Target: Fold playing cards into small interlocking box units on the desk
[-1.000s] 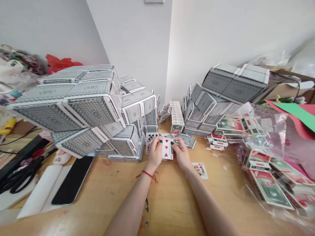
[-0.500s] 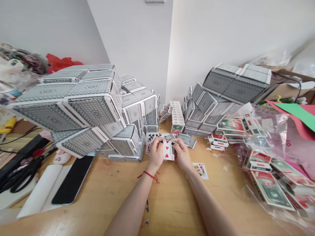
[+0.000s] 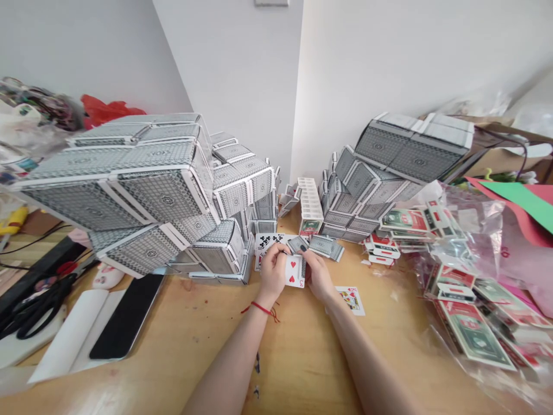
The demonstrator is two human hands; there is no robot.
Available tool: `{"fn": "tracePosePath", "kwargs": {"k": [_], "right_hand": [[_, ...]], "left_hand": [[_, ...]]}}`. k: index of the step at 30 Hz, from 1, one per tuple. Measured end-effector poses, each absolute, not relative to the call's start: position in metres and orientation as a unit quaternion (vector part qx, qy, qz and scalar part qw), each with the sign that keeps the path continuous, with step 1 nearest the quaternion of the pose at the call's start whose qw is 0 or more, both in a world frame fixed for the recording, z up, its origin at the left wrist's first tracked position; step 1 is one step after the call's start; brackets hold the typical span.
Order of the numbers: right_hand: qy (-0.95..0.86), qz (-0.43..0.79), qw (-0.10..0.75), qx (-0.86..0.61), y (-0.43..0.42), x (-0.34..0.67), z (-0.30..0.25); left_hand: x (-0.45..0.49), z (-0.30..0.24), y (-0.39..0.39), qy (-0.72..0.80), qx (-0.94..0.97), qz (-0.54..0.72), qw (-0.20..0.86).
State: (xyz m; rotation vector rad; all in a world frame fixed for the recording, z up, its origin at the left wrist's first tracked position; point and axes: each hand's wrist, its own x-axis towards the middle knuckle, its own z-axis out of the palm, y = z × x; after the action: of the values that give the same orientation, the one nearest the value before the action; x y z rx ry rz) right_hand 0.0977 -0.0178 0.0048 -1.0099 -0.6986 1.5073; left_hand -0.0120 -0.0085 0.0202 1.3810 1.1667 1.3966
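Observation:
Between my hands, low over the table, is a three of hearts playing card (image 3: 294,272), face up, with a patterned card edge showing along its right side. My left hand (image 3: 273,273), a red string on its wrist, grips the card's left side. The fingers of my right hand (image 3: 318,273) are closed at the upper right edge of the same card. Behind my hands lie face-up black-suit cards (image 3: 265,243) and several face-down grey cards (image 3: 327,246). A king of hearts (image 3: 352,300) rests beside my right wrist, partly covered by it.
Tall structures of joined grey card boxes stand at left (image 3: 164,196) and right (image 3: 365,190). A row of card packs (image 3: 309,202) sits between them. Loose red-green packs (image 3: 477,334) and plastic wrap lie right; a black phone (image 3: 125,317) and scissors (image 3: 52,305) left.
The three of hearts has shifted slightly down toward me. My fingertips have moved along its upper edge, and both hands have curled a little more.

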Motion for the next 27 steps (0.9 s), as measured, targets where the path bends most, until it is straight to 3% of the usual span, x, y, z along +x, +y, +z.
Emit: {"fn": "tracePosePath", "kwargs": {"k": [6, 11, 20, 27], "right_hand": [[-0.387, 0.617, 0.513, -0.455, -0.0169, 0.1004, -0.0006], [-0.433, 0.564, 0.517, -0.477, -0.0145, 0.1024, 0.0035], [-0.467, 0.52, 0.523, -0.487, -0.0163, 0.098, 0.0001], [-0.478, 0.519, 0.537, -0.461, -0.0173, 0.1003, 0.0022]], "left_hand": [[-0.0168, 0.0184, -0.0078, 0.455, 0.559, 0.544, 0.43], [-0.0201, 0.0163, -0.0037, 0.453, 0.527, 0.552, 0.461], [-0.0168, 0.0127, -0.0027, 0.517, 0.573, 0.487, 0.409], [-0.0143, 0.011, 0.0011, 0.498, 0.495, 0.5, 0.506]]}}
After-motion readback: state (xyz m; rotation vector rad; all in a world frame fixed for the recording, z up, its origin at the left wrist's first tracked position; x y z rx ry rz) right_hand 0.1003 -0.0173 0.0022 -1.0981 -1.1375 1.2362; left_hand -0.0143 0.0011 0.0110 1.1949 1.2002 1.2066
